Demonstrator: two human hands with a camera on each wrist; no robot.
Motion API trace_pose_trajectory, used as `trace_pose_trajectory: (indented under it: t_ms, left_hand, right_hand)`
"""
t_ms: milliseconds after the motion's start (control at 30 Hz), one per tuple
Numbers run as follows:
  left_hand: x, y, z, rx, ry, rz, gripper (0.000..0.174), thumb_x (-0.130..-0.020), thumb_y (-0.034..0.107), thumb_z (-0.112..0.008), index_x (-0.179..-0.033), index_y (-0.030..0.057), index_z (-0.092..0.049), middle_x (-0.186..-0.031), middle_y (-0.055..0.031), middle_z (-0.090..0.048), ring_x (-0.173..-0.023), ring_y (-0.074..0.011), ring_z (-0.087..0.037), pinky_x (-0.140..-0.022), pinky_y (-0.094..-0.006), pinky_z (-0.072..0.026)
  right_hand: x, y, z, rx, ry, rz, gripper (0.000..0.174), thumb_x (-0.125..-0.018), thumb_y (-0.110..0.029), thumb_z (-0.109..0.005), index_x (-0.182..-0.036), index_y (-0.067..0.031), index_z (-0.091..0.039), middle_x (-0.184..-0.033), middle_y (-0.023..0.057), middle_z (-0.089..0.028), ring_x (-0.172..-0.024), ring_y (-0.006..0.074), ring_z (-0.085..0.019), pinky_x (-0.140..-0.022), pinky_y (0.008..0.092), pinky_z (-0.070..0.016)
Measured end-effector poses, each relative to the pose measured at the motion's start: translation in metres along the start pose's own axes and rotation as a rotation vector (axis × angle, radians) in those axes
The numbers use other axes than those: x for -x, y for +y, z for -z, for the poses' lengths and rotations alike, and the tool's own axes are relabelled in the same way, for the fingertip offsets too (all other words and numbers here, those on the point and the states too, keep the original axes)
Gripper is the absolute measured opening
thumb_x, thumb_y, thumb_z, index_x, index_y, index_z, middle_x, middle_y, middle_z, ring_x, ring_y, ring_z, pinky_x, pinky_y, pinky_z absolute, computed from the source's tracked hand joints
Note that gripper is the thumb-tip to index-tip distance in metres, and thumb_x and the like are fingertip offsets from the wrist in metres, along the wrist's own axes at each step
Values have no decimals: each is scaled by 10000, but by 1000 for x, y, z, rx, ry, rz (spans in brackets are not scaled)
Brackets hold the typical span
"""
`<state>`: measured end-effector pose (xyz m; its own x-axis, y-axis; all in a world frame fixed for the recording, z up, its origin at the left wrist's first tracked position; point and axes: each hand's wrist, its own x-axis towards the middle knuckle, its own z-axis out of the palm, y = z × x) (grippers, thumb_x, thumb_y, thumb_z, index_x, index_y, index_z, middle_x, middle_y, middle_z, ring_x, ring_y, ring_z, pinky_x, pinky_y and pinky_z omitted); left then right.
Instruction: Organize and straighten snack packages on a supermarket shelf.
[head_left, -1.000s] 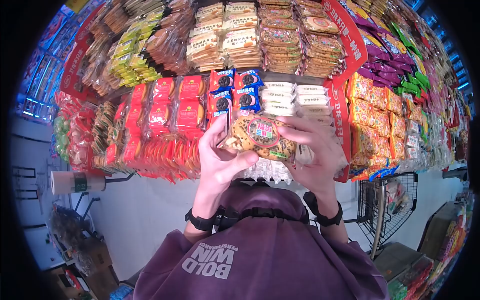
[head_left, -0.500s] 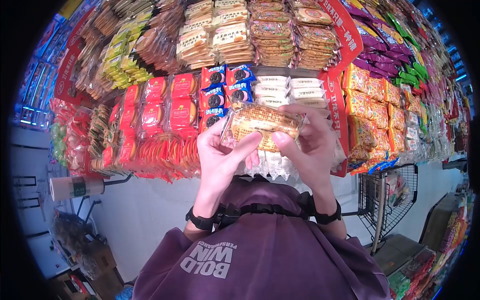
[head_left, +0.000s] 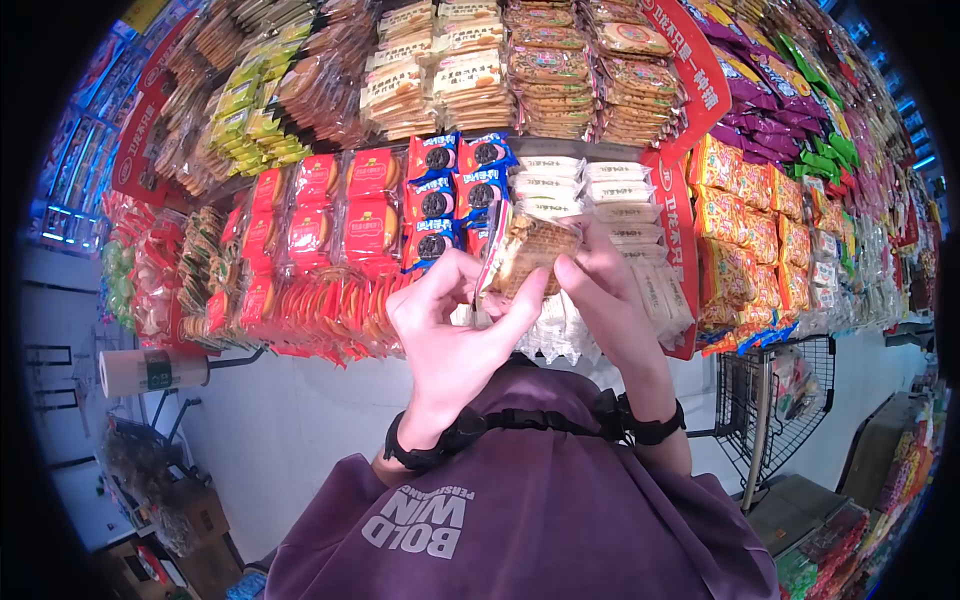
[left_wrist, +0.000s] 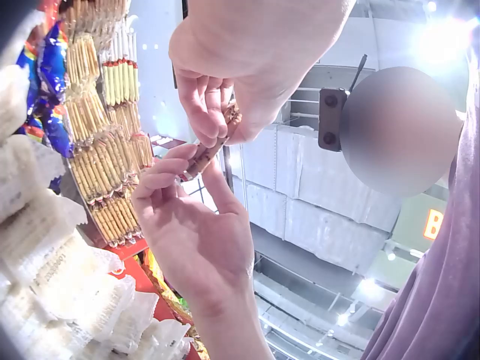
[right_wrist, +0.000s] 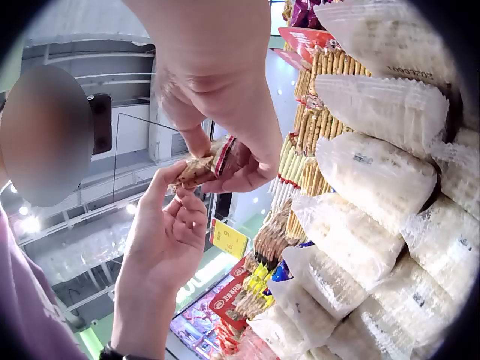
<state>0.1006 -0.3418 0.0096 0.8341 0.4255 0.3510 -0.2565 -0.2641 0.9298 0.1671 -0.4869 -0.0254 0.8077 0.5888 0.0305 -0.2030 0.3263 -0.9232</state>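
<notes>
In the head view a wrapped biscuit [head_left: 535, 255] in clear film, its brown patterned back toward the camera, is held above the front of the display. My left hand [head_left: 445, 325] pinches it at the left end, thumb on the near face. On the other end my right hand [head_left: 615, 290] grips with thumb and fingers. The left wrist view has the biscuit packet [left_wrist: 199, 159] edge-on between both hands' fingertips. A red and white strip of the wrapper [right_wrist: 223, 156] shows by the right fingers in the right wrist view.
White packets [head_left: 620, 190] lie in rows right behind the hands. Red packets [head_left: 370, 225] and blue packets [head_left: 435, 200] stand to the left, orange packets [head_left: 735, 230] to the right. Stacked biscuits [head_left: 550, 70] fill the upper tier. A wire cart [head_left: 790, 410] stands at the right.
The wrapped biscuit was flipped from its round-labelled front to its patterned back, then turned so its end strip faces left. Both hands kept hold of it.
</notes>
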Motion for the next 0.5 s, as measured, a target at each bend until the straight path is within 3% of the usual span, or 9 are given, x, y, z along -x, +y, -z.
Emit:
trace_pose_trajectory:
  t_ms: [67, 167, 200, 300, 500]
  left_hand:
    - [1, -2, 2, 24, 4, 25, 223, -742, 4, -795, -726, 17, -573, -681, 4, -649, -577, 7, -532, -484, -172, -390]
    - [-3, 4, 5, 242, -13, 220, 161, -757, -4, -777, -821, -13, -630, -691, -2, -647, -566, -12, -549, -483, -176, -406]
    - [-4, 6, 8, 334, -73, 266, 166, -800, 4, -746, -929, -40, -653, -699, -21, -646, -543, -44, -569, -471, -190, -427]
    - [-7, -1, 17, 495, -198, 361, 152, -848, 16, -705, -971, -49, -644, -694, -44, -647, -524, -73, -587, -459, -205, -444]
    - [-9, -6, 19, 565, -269, 362, 144, -895, 33, -650, -1004, -56, -622, -665, -69, -640, -514, -106, -602, -449, -224, -445]
  right_hand:
    - [0, -3, -4, 58, 44, 33, 380, -967, -207, -588, -1249, 8, -452, -1134, 19, -529, -954, 62, -562, -794, 237, -463]
    - [4, -18, -13, 95, 98, 5, 343, -940, -179, -623, -1195, -21, -456, -1010, 24, -597, -886, 56, -576, -747, 227, -457]
    - [6, -24, -16, 99, 114, -17, 331, -930, -166, -636, -1174, -32, -457, -962, 24, -618, -862, 53, -580, -731, 222, -454]
    - [7, -30, -25, 83, 168, 48, 329, -890, -111, -676, -1123, -56, -451, -856, 29, -651, -796, 47, -582, -693, 215, -442]
    - [6, -31, -29, 98, 190, 140, 327, -864, -74, -699, -1096, -42, -471, -875, 48, -676, -791, 40, -577, -693, 221, -437]
